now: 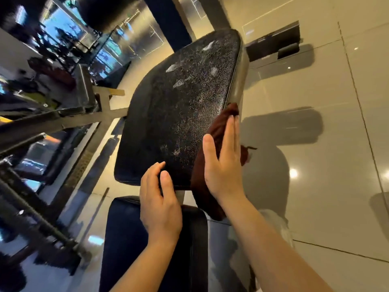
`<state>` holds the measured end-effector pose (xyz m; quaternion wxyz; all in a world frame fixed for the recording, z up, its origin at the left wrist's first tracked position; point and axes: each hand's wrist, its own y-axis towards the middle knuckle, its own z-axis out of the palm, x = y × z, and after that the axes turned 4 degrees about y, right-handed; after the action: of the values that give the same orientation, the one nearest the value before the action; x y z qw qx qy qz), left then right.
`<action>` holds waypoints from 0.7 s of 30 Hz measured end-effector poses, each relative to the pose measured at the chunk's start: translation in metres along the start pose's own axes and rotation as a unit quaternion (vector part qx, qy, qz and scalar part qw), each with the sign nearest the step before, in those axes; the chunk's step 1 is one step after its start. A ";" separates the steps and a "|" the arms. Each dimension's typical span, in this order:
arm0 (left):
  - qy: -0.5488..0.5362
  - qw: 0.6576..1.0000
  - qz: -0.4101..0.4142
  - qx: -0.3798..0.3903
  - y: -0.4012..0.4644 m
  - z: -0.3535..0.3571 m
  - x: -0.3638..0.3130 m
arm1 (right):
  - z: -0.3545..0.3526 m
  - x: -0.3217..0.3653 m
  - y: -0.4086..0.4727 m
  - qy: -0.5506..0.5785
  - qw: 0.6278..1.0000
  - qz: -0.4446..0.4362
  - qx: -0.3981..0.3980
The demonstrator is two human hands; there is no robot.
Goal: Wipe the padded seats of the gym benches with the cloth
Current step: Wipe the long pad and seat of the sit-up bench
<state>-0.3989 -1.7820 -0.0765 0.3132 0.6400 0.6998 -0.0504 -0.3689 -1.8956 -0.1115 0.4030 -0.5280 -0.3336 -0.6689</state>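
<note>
Your right hand (pixel 223 165) lies flat with straight fingers, pressing the dark red cloth (pixel 212 144) against the right edge of the black padded seat (pixel 179 108); your left hand (pixel 160 199) rests on the seat's near edge, fingers loosely bent, holding nothing. The cloth looks soft and limp, hanging off the edge, so it will likely bunch. Keep your palm spread wide over it on the firm, grained padding.

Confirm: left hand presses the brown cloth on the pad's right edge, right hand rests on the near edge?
Hands are swapped. In the head view the right hand presses the cloth on the pad's right edge; the left hand rests on the near edge.
</note>
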 end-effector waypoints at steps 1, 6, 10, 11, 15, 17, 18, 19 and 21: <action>0.003 1.000 0.001 -0.001 0.000 0.001 0.000 | -0.001 0.002 0.004 -0.001 1.000 0.000 0.002; 0.022 1.000 -0.002 0.004 0.000 -0.001 -0.002 | 0.008 -0.003 -0.052 -0.012 0.999 -0.022 0.020; 0.015 1.000 -0.011 0.018 -0.001 -0.001 -0.001 | 0.006 -0.014 -0.072 -0.028 0.998 -0.032 0.038; 0.016 1.000 -0.011 0.020 -0.002 -0.003 0.000 | 0.006 -0.011 -0.068 -0.016 0.999 -0.024 0.041; 0.019 1.000 0.004 0.021 -0.003 -0.002 0.003 | 0.000 0.001 -0.022 0.015 1.000 0.006 0.026; 0.011 1.000 0.001 0.022 -0.004 -0.002 0.004 | -0.007 0.007 0.014 0.014 0.999 0.031 0.013; 0.008 1.000 -0.001 0.023 -0.005 -0.002 0.004 | -0.010 0.011 0.028 0.010 0.999 0.036 0.008; 0.006 1.000 -0.002 0.023 -0.004 -0.002 0.003 | -0.011 0.014 0.035 0.006 0.999 0.032 0.003; 0.006 1.000 -0.004 0.026 -0.005 -0.002 0.003 | -0.007 0.012 0.024 0.005 1.000 0.017 -0.004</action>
<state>-0.4040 -1.7788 -0.0780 0.2920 0.6450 0.7031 -0.0659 -0.3522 -1.9147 -0.1009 0.4137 -0.5319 -0.3201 -0.6660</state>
